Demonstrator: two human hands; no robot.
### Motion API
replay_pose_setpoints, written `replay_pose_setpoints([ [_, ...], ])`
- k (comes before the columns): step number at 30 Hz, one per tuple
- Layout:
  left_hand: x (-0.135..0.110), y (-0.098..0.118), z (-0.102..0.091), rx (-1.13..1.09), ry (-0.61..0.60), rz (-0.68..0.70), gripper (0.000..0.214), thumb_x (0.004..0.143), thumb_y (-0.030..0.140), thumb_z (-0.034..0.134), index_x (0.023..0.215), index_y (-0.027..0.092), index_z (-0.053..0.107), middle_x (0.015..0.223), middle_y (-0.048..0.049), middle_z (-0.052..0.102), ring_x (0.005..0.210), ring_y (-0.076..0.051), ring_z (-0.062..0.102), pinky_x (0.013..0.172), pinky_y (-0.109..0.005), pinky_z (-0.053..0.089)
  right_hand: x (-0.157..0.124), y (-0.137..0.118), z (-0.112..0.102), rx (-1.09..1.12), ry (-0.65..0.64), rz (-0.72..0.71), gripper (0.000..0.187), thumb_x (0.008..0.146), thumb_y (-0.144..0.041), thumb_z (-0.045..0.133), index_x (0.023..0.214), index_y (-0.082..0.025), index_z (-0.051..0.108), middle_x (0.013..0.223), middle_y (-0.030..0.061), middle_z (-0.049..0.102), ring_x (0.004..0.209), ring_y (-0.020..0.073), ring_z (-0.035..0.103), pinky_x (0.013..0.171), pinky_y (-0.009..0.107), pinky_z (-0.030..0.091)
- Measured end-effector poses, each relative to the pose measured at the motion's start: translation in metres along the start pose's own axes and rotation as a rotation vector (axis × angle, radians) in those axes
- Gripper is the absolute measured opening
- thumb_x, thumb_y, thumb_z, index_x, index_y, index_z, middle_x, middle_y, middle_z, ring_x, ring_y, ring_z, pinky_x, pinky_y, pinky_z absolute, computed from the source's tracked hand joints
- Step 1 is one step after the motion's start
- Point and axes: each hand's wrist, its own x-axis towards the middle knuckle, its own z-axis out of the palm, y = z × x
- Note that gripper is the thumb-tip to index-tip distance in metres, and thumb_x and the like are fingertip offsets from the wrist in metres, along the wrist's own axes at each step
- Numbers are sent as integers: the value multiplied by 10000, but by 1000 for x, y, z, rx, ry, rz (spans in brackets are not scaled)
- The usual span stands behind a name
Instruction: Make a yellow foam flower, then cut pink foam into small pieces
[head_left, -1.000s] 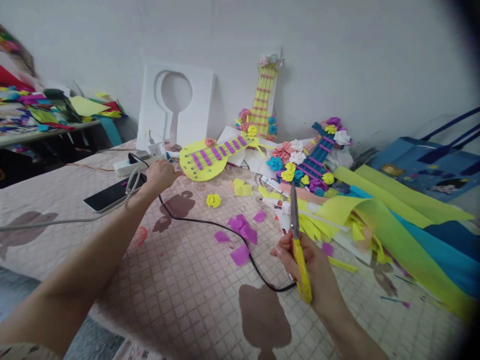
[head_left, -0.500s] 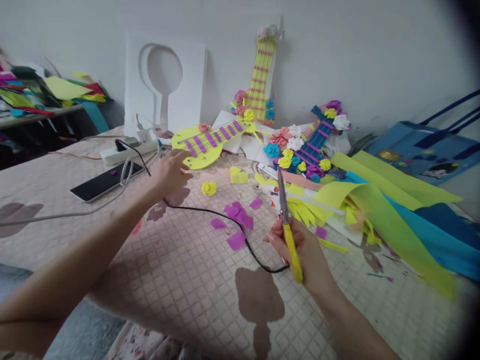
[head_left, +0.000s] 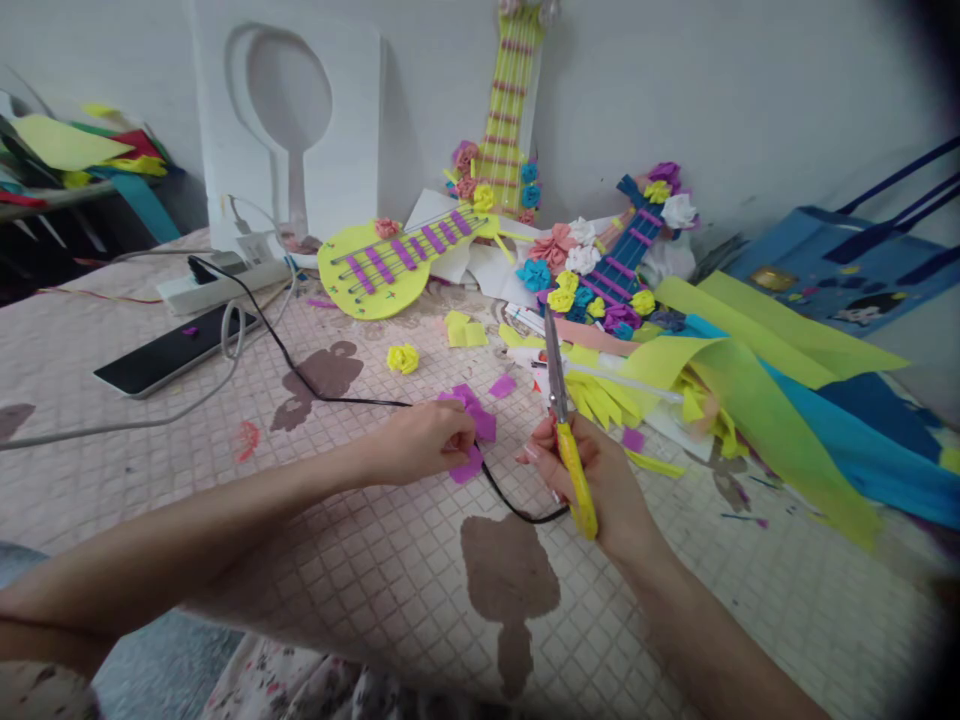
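My right hand [head_left: 604, 480] is closed round yellow-handled scissors [head_left: 571, 460], their metal blades pointing up and away from me. My left hand [head_left: 424, 440] rests low over several purple paper pieces [head_left: 474, 412], its fingers curled and pinched together. Whether a piece is between those fingertips is hidden. A black cord [head_left: 510, 505] runs under my left hand and passes behind my right. Just beyond my left hand sits a crumpled yellow paper flower [head_left: 403, 358]. Farther back lies a yellow guitar-shaped craft [head_left: 382, 268] with purple strips and thin strings.
Yellow and blue paper sheets [head_left: 780, 430] spread across the right. Another flower-trimmed yellow craft [head_left: 510, 110] leans on the wall near a blue one [head_left: 622, 265]. At left are a phone [head_left: 169, 350], a power strip [head_left: 225, 285] and a white cut-out board [head_left: 345, 130]. A blue bag [head_left: 847, 265] stands far right.
My left hand has moved right and toward me, from the yellow guitar craft to the purple paper pieces, and its fingers have curled in. My right hand still holds the scissors. The view has shifted slightly.
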Motion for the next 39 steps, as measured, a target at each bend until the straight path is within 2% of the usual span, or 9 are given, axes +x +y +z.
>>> replay_pose_setpoints([
  [5,-4,-5,0,-101,45,32,96,743,167,620,837,168,640,858,-25,618,682,-112,532,620,-216,405,2,4,-3,53,-23,26,296,669,-340,729,849,-212,531,684,-10,627,459,92,485,376,196,358],
  [8,-6,-2,2,-126,156,52,264,742,152,636,1002,200,639,933,-27,622,675,-106,520,627,-221,411,2,3,-3,52,-29,11,288,670,-332,729,839,-211,531,666,-24,620,418,72,425,367,198,343],
  [11,-2,9,6,-157,256,60,202,776,176,641,975,196,669,890,-34,605,686,-111,519,632,-226,409,1,1,-3,66,-32,21,283,680,-331,730,842,-210,531,633,-38,609,409,67,398,376,200,339],
  [18,26,32,30,-231,140,89,223,661,289,786,784,139,676,761,-14,535,664,-122,511,575,-231,377,-1,-3,-5,78,-32,-2,286,698,-364,726,845,-202,542,609,-50,581,415,66,420,394,197,343],
  [22,37,30,39,-331,122,138,150,709,265,740,714,139,658,698,10,512,608,-92,495,540,-212,362,-2,-4,-6,84,-18,-19,293,692,-371,725,847,-202,542,643,-35,611,421,68,437,401,203,357],
  [26,29,17,19,-408,205,141,169,764,260,675,652,139,640,655,6,547,598,-88,497,554,-210,380,-2,-7,-6,102,23,-21,290,680,-349,734,838,-207,536,649,-29,635,396,60,411,379,206,349],
  [29,17,1,-6,-419,279,26,168,785,291,641,707,143,658,674,-11,615,629,-100,529,581,-217,406,-1,-9,-5,96,47,-44,277,681,-354,730,815,-213,533,599,-45,592,403,71,441,367,206,349],
  [32,7,-13,-22,-519,301,-77,200,796,319,620,715,136,635,616,4,582,558,-81,489,523,-202,383,0,-8,-5,88,62,-91,241,703,-348,711,809,-219,538,528,-64,504,483,115,534,378,205,364],
  [39,4,-17,-19,-726,220,-120,210,819,316,585,713,136,607,560,22,519,487,-61,443,478,-194,368,2,2,-6,80,59,-70,231,732,-342,700,847,-219,542,492,-85,465,449,97,488,390,202,371],
])
